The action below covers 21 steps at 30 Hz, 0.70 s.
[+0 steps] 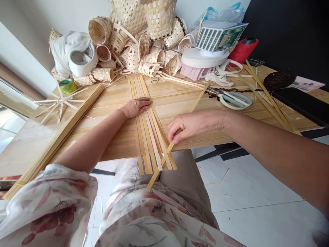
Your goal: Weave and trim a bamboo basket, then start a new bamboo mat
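Observation:
Several flat bamboo strips (147, 144) lie side by side on the wooden table, their near ends fanned out past the front edge over my lap. My left hand (137, 107) lies flat across them at about mid-length, fingers together and stretched to the right. To the right, my right hand (183, 127) is closed around a single bamboo strip (197, 99). That strip runs diagonally, from near the scissors down to my lap, and its lower part crosses the near ends of the laid strips.
A bundle of long strips (77, 116) lies at left beside a star-shaped strip piece (61, 100). Woven baskets (159, 17) crowd the back. Scissors (235, 99), a red thread spool (243, 51), loose strips (272, 99) and a black phone (303, 104) are at right.

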Each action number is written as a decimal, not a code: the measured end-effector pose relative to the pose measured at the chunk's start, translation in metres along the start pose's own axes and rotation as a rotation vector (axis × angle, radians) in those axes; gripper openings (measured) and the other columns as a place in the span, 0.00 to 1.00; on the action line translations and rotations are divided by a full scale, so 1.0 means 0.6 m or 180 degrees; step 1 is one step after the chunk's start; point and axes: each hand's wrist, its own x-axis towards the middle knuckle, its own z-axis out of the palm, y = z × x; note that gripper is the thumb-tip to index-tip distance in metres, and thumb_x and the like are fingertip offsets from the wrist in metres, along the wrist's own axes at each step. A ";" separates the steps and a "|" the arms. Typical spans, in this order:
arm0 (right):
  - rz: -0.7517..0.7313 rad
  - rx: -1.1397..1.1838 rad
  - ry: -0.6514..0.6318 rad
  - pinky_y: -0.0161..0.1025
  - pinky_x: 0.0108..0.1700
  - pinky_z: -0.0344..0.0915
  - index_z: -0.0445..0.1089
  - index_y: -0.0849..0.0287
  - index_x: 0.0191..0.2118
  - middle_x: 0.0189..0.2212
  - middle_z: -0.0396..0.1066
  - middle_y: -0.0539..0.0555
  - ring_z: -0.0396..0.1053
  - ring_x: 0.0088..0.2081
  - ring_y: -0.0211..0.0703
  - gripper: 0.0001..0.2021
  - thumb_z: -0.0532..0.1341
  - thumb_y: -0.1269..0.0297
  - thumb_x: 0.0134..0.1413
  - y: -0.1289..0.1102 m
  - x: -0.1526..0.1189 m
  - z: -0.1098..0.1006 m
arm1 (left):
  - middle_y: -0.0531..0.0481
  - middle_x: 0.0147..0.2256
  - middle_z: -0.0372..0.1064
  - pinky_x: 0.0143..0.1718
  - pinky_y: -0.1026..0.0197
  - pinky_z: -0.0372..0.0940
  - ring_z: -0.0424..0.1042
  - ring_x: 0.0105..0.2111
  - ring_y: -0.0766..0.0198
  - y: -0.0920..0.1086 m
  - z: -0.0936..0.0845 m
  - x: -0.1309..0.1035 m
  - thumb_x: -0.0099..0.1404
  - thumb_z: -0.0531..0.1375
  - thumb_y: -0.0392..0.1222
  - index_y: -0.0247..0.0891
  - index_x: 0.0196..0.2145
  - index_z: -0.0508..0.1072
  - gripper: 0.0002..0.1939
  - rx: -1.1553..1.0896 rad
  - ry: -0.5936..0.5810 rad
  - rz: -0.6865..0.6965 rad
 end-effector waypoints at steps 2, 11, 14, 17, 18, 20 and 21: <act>-0.0019 -0.0182 0.0044 0.34 0.31 0.54 0.73 0.59 0.32 0.29 0.71 0.51 0.64 0.30 0.39 0.11 0.56 0.59 0.50 -0.007 -0.003 -0.003 | 0.42 0.54 0.59 0.57 0.61 0.50 0.56 0.56 0.62 0.000 0.001 0.000 0.66 0.45 0.44 0.30 0.53 0.62 0.22 -0.0007 0.0022 0.0002; -0.0062 -0.1215 0.0384 0.35 0.28 0.50 0.72 0.56 0.26 0.24 0.68 0.51 0.62 0.27 0.39 0.12 0.54 0.61 0.53 -0.057 -0.016 0.003 | 0.45 0.54 0.60 0.57 0.60 0.52 0.56 0.56 0.62 -0.003 0.006 0.000 0.66 0.46 0.43 0.33 0.53 0.63 0.21 -0.0065 0.0114 0.0006; -0.0009 -0.1362 0.0536 0.35 0.28 0.48 0.70 0.57 0.23 0.23 0.65 0.51 0.59 0.25 0.38 0.14 0.53 0.61 0.54 -0.062 -0.021 0.020 | 0.45 0.54 0.60 0.57 0.59 0.51 0.56 0.56 0.62 -0.004 0.008 0.000 0.66 0.46 0.43 0.33 0.53 0.63 0.21 -0.0115 0.0138 0.0009; 0.0112 -0.1036 0.0509 0.35 0.28 0.49 0.69 0.58 0.24 0.23 0.64 0.50 0.60 0.25 0.38 0.14 0.51 0.61 0.55 -0.051 -0.025 0.035 | 0.45 0.54 0.60 0.57 0.59 0.51 0.56 0.56 0.62 -0.004 0.009 0.000 0.66 0.46 0.43 0.33 0.53 0.64 0.21 -0.0125 0.0156 0.0022; 0.0112 -0.0867 0.0472 0.35 0.28 0.50 0.69 0.58 0.25 0.23 0.65 0.50 0.60 0.26 0.38 0.14 0.51 0.61 0.55 -0.045 -0.026 0.038 | 0.45 0.54 0.60 0.57 0.59 0.51 0.56 0.56 0.62 -0.004 0.009 0.000 0.66 0.46 0.43 0.33 0.52 0.64 0.21 -0.0127 0.0154 0.0029; 0.0056 -0.0547 0.0386 0.35 0.29 0.51 0.69 0.59 0.27 0.24 0.65 0.50 0.61 0.26 0.38 0.14 0.50 0.60 0.56 -0.034 -0.025 0.040 | 0.44 0.54 0.60 0.57 0.59 0.51 0.56 0.56 0.61 -0.004 0.009 0.000 0.66 0.46 0.43 0.32 0.52 0.64 0.21 -0.0132 0.0146 0.0037; 0.0025 -0.0419 0.0355 0.35 0.29 0.52 0.69 0.59 0.28 0.24 0.65 0.50 0.61 0.27 0.37 0.14 0.50 0.60 0.56 -0.030 -0.023 0.040 | 0.43 0.54 0.60 0.57 0.59 0.51 0.56 0.56 0.61 -0.004 0.009 0.000 0.66 0.47 0.43 0.31 0.52 0.64 0.21 -0.0134 0.0141 0.0037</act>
